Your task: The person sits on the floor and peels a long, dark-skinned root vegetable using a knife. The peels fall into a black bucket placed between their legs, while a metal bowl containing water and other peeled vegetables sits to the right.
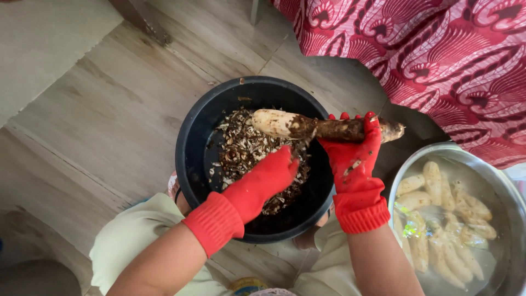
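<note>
A half-peeled root [323,127] is gripped by the right hand [353,159] over the black bucket [192,142], so peelings are caught; the left hand [263,181] is closed, apparently on a hidden peeling tool.

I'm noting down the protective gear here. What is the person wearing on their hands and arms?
Both the left hand and right hand wear red rubber gloves with ribbed, gathered cuffs ending just past the wrists. Bits of dirt and peel cling to the right glove. The forearms are bare beyond the cuffs, with no sleeves in view.
</note>
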